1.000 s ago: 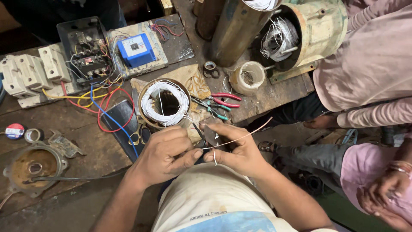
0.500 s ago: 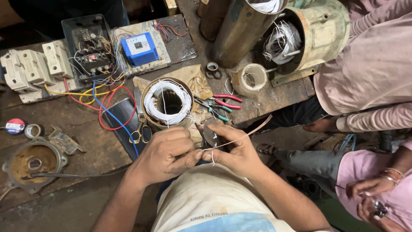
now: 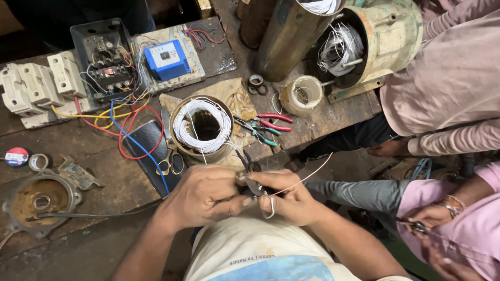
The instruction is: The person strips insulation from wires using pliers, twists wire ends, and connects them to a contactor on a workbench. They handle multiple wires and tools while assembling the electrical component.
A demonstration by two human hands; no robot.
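left hand [image 3: 205, 195] and right hand [image 3: 289, 195] are pressed together, both pinching a thin white wire [image 3: 307, 177], just below the round metal stator with white windings [image 3: 202, 127].

A dark, worn wooden surface [image 3: 104, 156] carries the clutter. On it lie cream switch blocks [image 3: 34, 86], an open black control box [image 3: 107, 60], a blue meter on a board [image 3: 166, 58], loose coloured wires [image 3: 125, 135], a stator with white windings [image 3: 202, 127], red-handled pliers [image 3: 275, 120], scissors [image 3: 171, 164], a tape roll [image 3: 299, 94] and a rusty round cover [image 3: 39, 200].
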